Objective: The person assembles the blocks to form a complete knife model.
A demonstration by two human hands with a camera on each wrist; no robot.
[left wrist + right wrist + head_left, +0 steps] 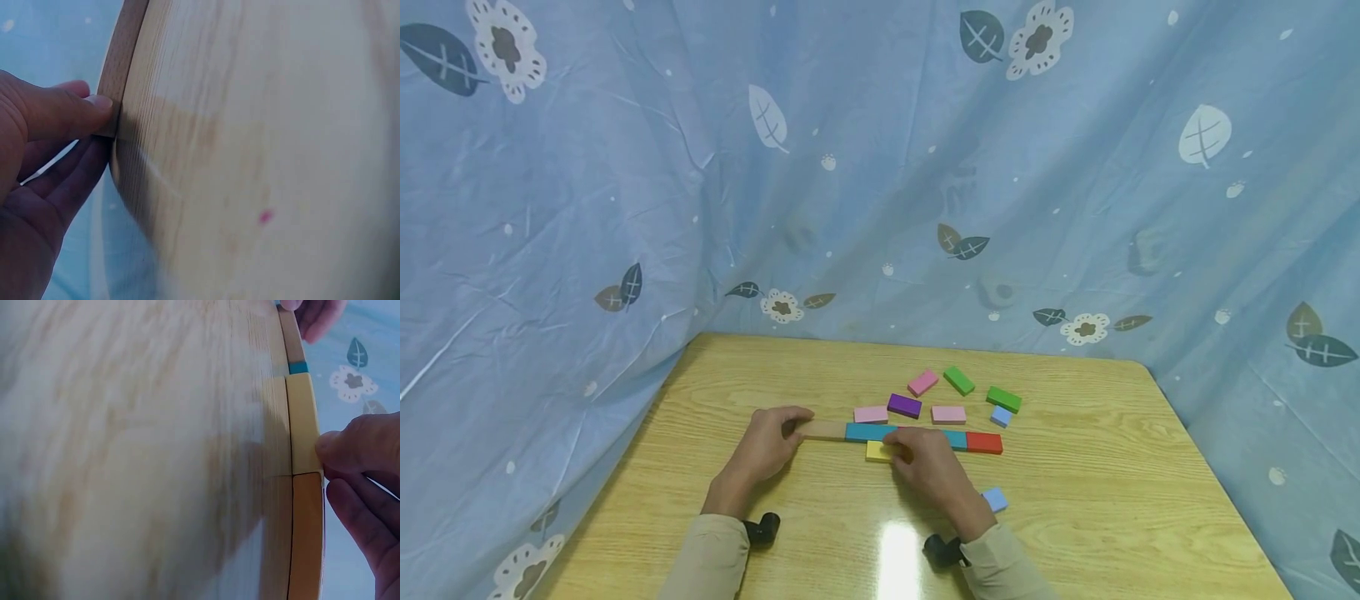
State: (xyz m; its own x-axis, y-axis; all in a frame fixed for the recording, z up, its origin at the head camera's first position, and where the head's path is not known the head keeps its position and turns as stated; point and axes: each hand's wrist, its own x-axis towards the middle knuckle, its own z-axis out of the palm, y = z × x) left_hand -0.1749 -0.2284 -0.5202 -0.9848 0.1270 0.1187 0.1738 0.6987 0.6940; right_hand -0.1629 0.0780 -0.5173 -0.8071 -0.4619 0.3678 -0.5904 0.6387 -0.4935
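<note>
A row of blocks runs left to right on the table: a tan wooden block (pixel 825 430), a teal block (pixel 863 432), another teal block (pixel 957 439) and a red block (pixel 984 442). My left hand (pixel 771 442) pinches the tan block's left end, thumb on its near face. In front of the row lies a yellow block (pixel 877 452). My right hand (pixel 931 463) pinches this yellow block near its right end and covers part of the row. The right wrist view shows an orange block (pixel 306 531) end to end with the yellow one; the hand hides it from the head view.
Behind the row lie pink blocks (pixel 871 414), a purple block (pixel 905 406), green blocks (pixel 958 380) and a small light blue block (pixel 1001 416). Another light blue block (pixel 995 500) lies by the right forearm. A blue patterned curtain (pixel 880 167) surrounds the wooden table (pixel 1090 483).
</note>
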